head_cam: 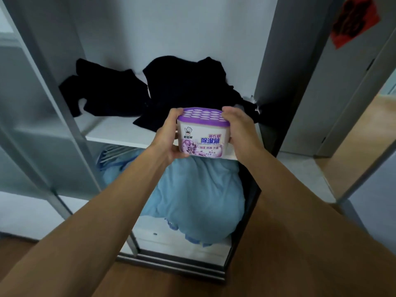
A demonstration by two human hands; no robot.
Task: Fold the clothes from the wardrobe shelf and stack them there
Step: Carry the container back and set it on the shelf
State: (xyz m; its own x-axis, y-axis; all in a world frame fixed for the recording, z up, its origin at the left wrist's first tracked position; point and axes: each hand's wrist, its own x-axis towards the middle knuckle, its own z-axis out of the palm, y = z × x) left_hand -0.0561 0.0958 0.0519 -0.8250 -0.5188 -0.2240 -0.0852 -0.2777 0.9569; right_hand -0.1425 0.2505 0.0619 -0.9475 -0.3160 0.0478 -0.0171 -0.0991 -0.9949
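Dark, unfolded clothes lie crumpled on the white wardrobe shelf [111, 131]: one black garment [100, 93] at the left and a bigger black heap [186, 88] at the right. In front of the shelf's edge I hold a white dehumidifier box [201, 133] with a purple perforated lid. My left hand [169, 138] grips its left side and bottom. My right hand [237, 127] grips its right side. The box hides part of the black heap and the shelf's front edge.
A light blue quilt [192, 194] bulges out of the compartment below the shelf, above white drawers [171, 239]. A sliding door frame [64, 116] stands at the left, a grey wardrobe panel [278, 71] at the right. A red paper decoration [353, 20] hangs on the far door.
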